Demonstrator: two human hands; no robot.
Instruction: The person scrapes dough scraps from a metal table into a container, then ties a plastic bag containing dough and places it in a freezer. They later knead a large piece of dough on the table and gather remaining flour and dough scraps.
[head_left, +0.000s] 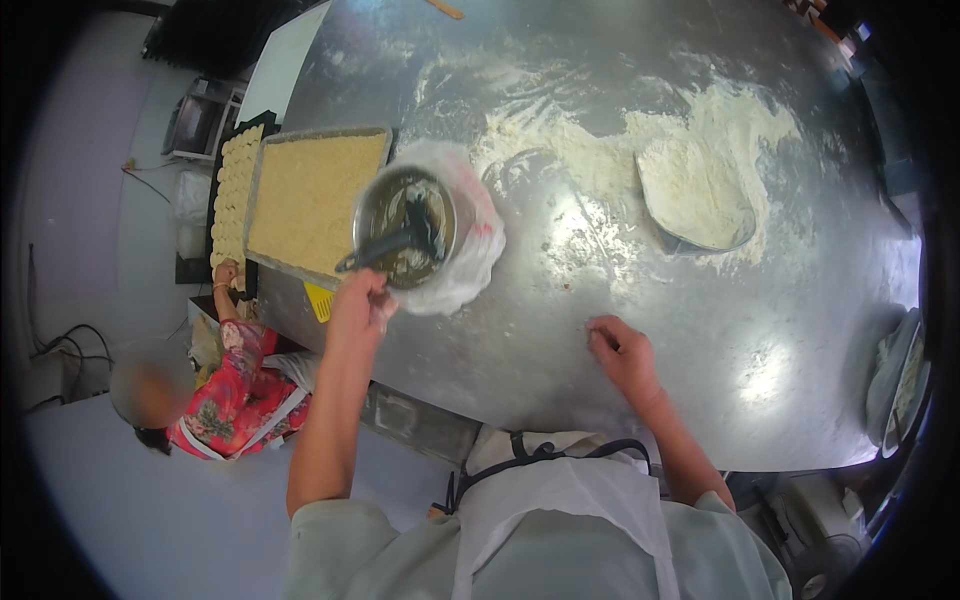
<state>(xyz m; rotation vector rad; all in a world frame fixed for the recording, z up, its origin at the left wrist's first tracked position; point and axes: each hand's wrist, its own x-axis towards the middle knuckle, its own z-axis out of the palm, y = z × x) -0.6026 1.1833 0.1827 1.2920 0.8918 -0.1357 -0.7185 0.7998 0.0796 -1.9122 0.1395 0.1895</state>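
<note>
My left hand (361, 301) is at the near-left rim of a round metal pot (466, 217), fingers curled; whether it grips the rim is hard to tell. Inside the pot lies a black-handled utensil (386, 244), its handle leaning over the rim just above my knuckles, with dark, glossy contents around its head. A crumpled clear plastic bag (480, 281) surrounds the pot's right and lower side. My right hand (622, 356) hovers over or rests on the metal table (525, 360), fingers curled, with nothing visible in it.
Left of the pot sits a metal baking tray (330, 135) filled with a yellow crumbly layer. Beyond it, a co-worker's hand (225, 271) touches a black tray of dough pieces (236, 180). A yellow slotted tool (320, 302) lies nearby. A flour-filled scoop (694, 244) stands amid spilled flour (547, 139).
</note>
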